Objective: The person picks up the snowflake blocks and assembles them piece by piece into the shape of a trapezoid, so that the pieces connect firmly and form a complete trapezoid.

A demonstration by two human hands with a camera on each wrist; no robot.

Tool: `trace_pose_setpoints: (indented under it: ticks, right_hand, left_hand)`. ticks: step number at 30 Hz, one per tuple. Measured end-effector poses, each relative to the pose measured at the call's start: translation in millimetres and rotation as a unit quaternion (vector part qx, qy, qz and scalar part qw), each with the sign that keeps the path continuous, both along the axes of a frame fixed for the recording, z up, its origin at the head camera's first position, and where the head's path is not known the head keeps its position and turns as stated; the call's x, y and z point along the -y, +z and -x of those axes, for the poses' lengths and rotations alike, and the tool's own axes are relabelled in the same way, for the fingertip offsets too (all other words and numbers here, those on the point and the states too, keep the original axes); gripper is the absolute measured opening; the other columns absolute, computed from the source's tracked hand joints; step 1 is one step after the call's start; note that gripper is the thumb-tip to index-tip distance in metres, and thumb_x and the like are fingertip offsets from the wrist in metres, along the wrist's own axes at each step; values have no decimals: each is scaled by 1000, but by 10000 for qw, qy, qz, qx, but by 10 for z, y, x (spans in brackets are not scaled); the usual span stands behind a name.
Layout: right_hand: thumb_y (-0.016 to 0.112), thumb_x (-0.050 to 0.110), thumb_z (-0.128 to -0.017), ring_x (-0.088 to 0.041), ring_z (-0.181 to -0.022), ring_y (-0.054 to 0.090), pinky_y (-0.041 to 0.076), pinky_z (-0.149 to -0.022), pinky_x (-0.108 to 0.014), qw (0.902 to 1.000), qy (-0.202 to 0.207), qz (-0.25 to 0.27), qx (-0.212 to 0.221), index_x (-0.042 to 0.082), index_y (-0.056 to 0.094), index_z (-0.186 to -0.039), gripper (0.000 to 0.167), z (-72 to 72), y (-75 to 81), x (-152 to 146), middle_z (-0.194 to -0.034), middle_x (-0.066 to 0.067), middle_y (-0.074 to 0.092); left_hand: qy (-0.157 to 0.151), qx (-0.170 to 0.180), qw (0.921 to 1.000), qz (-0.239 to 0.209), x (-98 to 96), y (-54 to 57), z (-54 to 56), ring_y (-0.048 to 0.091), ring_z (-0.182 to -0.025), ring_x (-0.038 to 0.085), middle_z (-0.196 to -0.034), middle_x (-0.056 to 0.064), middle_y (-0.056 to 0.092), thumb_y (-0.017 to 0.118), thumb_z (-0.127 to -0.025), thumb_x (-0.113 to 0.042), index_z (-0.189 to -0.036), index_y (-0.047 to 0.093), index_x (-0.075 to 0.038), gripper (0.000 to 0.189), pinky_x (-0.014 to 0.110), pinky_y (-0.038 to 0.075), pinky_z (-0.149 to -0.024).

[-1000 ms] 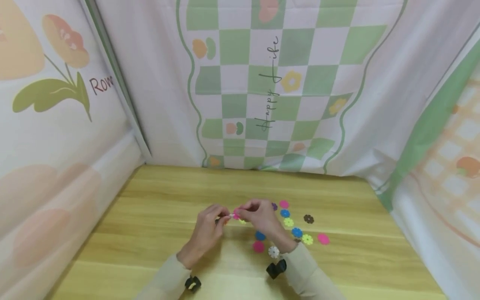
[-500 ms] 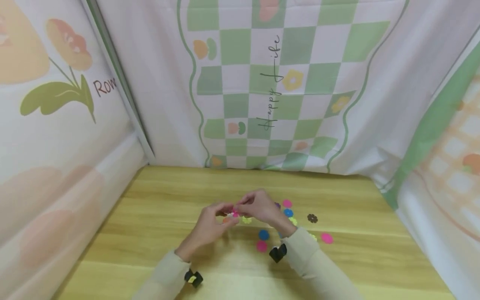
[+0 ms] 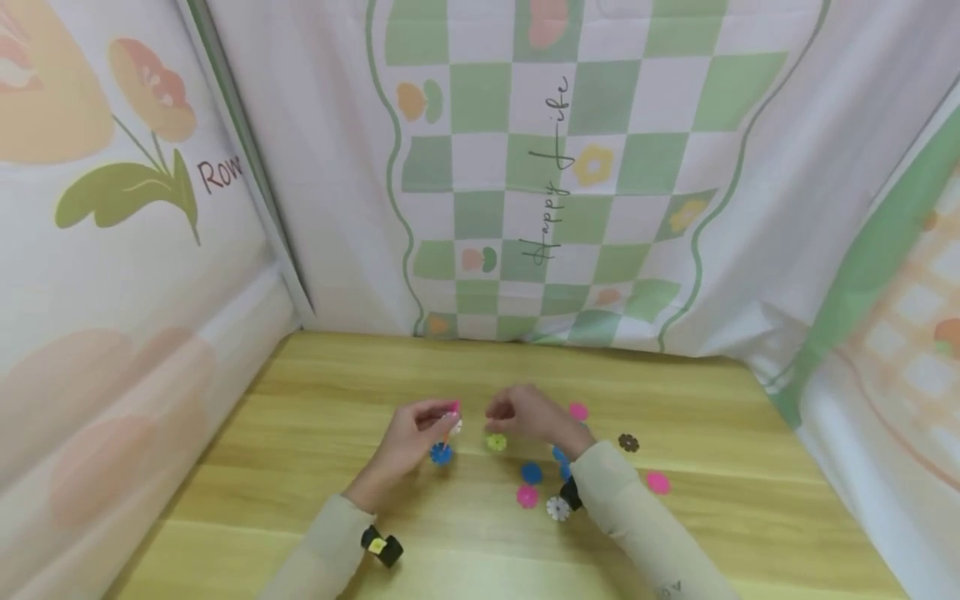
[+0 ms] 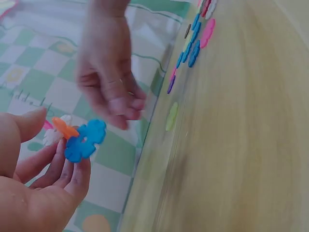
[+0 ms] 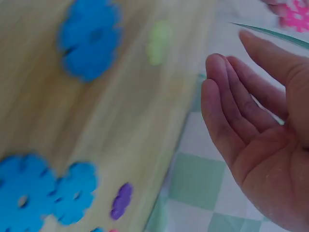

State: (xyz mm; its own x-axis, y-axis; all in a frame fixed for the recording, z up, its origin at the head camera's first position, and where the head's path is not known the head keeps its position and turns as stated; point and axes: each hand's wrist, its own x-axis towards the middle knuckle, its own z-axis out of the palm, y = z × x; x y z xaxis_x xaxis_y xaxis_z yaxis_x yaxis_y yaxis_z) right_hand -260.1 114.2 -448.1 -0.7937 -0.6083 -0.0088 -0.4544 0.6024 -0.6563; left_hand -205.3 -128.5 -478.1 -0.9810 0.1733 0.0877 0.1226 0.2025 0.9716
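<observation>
In the head view my left hand (image 3: 405, 442) pinches a small joined chain of plastic snowflake discs. A blue disc (image 4: 86, 141) sits at one end of it. Beside that come an orange disc (image 4: 64, 128), a white disc (image 4: 53, 137) and a pink disc (image 3: 454, 407), partly hidden by the fingers. To the right, apart from the chain, my right hand (image 3: 528, 414) hovers over the table with loosely bent fingers and nothing in them. Nearest below it lies a yellow-green disc (image 3: 497, 442).
Loose discs lie scattered to the right: a dark blue one (image 3: 532, 473), pink ones (image 3: 527, 497) (image 3: 658, 482), a white one (image 3: 557, 508) and a brown one (image 3: 628, 442). The right forearm covers several others. Curtains (image 3: 555, 250) close off the wooden table (image 3: 360, 383) behind.
Both hands met at the pink disc earlier. Now the right hand has let go and drawn away to the right, while the left keeps the chain, its blue end now visible.
</observation>
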Motion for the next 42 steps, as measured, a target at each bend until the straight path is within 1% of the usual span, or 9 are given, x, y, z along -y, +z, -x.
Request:
trace_pose_setpoints:
  ticks: [3, 6, 12, 19, 22, 26, 34, 39, 42]
  right_hand:
    - [81, 15, -94, -14, -89, 73, 62, -81, -29, 9987, 348, -325, -173, 3, 78, -106, 17, 10, -128, -36, -99, -7, 79]
    - [83, 13, -91, -13, -89, 70, 61, -81, -28, 9980, 454, -387, -226, 4, 78, -105, 18, 0, -221, -32, -100, -7, 78]
    - [84, 7, -87, -12, -84, 61, 56, -77, -27, 9979, 330, -466, -309, 4, 76, -100, 15, -8, -282, -6, -93, -5, 72]
    - [83, 7, -90, -14, -78, 60, 53, -68, -26, 9992, -7, -323, 219, 9, 69, -95, 15, -9, -306, -56, -87, -1, 67]
    - [79, 11, -94, -11, -76, 62, 54, -67, -25, 9994, -146, -39, 310, 13, 70, -93, 10, 13, -274, -93, -84, 3, 69]
    - [76, 13, -98, -12, -76, 67, 56, -66, -23, 9985, -256, 451, 147, 11, 73, -93, 6, 39, -174, -112, -85, 2, 73]
    - [76, 13, -98, -39, -83, 72, 62, -68, -29, 9877, -456, 1496, 21, 7, 75, -101, 7, -40, 95, -87, -89, -6, 76]
    - [77, 13, -97, -33, -83, 74, 62, -71, -26, 9789, -662, 1931, -42, 7, 76, -103, 8, -113, 177, -33, -91, -7, 76]
    - [77, 14, -97, -29, -84, 74, 62, -73, -25, 9767, -755, 2006, -109, 8, 76, -102, 8, -156, 190, 3, -92, -7, 77]
  left_hand:
    - [-14, 61, 9999, -82, 8, -16, 8, 72, -116, 27, -128, 19, 73, 71, -103, -20, -134, 68, 2, 38, 24, 60, -96]
    - [-30, 76, 9998, -158, 7, -24, 18, 72, -117, 28, -128, 20, 73, 71, -102, -19, -133, 68, 3, 38, 23, 59, -97]
    - [-172, 115, 9996, -198, 4, -46, 33, 72, -116, 26, -127, 18, 74, 70, -103, -20, -135, 67, 4, 40, 23, 59, -96]
    - [-363, 124, 9991, -191, 4, -63, 16, 72, -114, 25, -127, 19, 73, 69, -104, -21, -135, 67, 2, 39, 21, 60, -93]
    - [-450, 103, 9987, -210, -4, -74, 12, 73, -112, 25, -126, 20, 73, 69, -104, -20, -135, 67, 2, 39, 22, 60, -92]
    - [-531, 127, 9983, -222, -33, -72, -5, 74, -111, 24, -126, 20, 74, 70, -103, -21, -134, 67, 3, 40, 23, 61, -92]
    - [-843, 156, 9959, -277, -80, -75, -45, 74, -109, 20, -126, 23, 73, 69, -104, -23, -134, 65, 6, 43, 22, 61, -92]
    - [-1024, 49, 9943, -280, -109, -71, -61, 73, -104, 12, -126, 26, 73, 69, -104, -23, -135, 65, 7, 43, 21, 61, -89]
    - [-1118, -93, 9931, -346, -125, -69, -67, 74, -103, 15, -124, 30, 72, 68, -105, -20, -133, 65, 9, 41, 20, 61, -86]
